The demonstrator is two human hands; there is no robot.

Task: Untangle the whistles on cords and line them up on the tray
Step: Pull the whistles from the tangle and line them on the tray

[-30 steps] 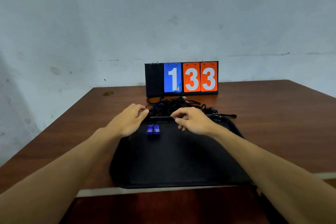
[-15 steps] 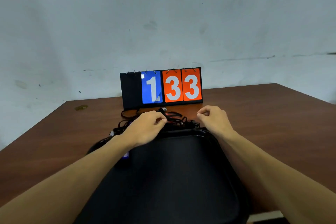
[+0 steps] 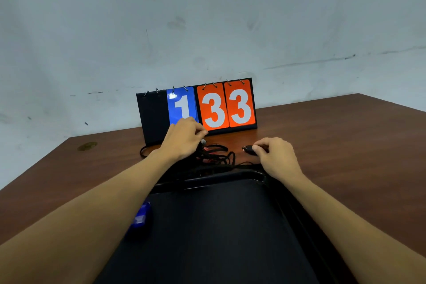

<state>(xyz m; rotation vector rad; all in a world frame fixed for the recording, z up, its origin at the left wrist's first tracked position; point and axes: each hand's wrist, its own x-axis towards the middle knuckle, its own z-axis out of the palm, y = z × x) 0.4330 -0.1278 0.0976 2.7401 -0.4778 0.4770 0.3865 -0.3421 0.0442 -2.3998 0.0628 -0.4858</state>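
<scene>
A tangle of black and red cords (image 3: 215,156) lies on the brown table just beyond the black tray (image 3: 214,226). My left hand (image 3: 184,139) is curled over the left part of the tangle and pinches something small and pale there. My right hand (image 3: 275,156) grips a dark whistle (image 3: 248,150) at the right of the tangle, its cord trailing back into the pile. A blue whistle (image 3: 140,218) lies on the tray's left side, partly hidden by my left forearm.
A flip scoreboard (image 3: 198,108) showing 1, 3, 3 stands behind the tangle, close to my left hand. The wall rises right behind the table. Bare table (image 3: 345,145) stretches to the right and left of the tray.
Both hands have reached further into the tangle. My right hand now grips a dark whistle it did not hold before. My left hand has moved up toward the scoreboard. The camera has moved closer.
</scene>
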